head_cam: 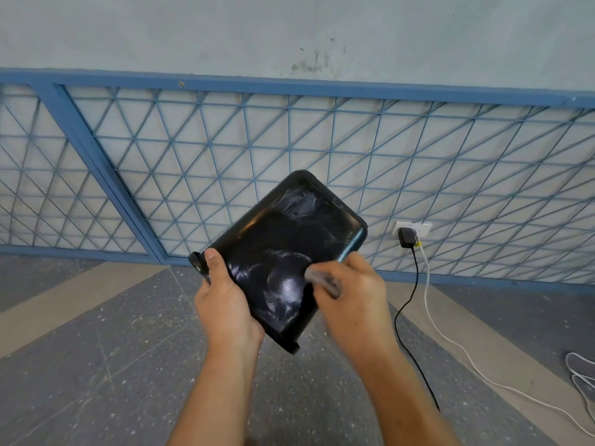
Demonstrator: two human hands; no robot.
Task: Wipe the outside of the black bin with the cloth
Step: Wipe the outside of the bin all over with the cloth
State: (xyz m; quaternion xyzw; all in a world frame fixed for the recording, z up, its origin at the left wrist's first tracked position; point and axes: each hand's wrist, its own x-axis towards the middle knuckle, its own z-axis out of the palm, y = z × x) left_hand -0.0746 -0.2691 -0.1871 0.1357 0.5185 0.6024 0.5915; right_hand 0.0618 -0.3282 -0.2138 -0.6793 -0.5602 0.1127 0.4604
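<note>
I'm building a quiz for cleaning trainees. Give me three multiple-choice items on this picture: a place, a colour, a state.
1. Where is the cloth? A in a bucket; B in the right hand, against the bin; C on a shelf.
2. What colour is the fence? A red; B blue; C green.
3. The left hand is: A gripping the bin; B hanging open; C holding the cloth.
Answers: B, the right hand presses it to the bin; B, its bars are blue; A, its thumb curls over the bin's edge.
</note>
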